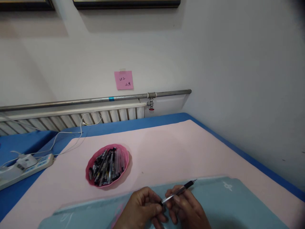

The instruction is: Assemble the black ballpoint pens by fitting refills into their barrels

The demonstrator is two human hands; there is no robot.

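Observation:
A pen [179, 190] with a clear barrel and black grip lies between the fingers of my right hand [187, 206], its tip pointing up and to the right. My left hand [144, 206] pinches the dark rear end of the same pen. Both hands are over a teal mat [214, 197] at the near side of the table. Beyond my left hand stands a pink scalloped bowl [127, 156] holding many pens and clear pen parts [107, 167]. Something pink on the mat is partly hidden behind my left hand.
Pink paper [164, 149] covers the blue table [143, 122]. At the left edge lies a white power strip [45, 161] with chargers and white cables [68, 132]. Behind are a radiator [119, 115], a metal pipe [90, 101] and a wall with a pink note [124, 80].

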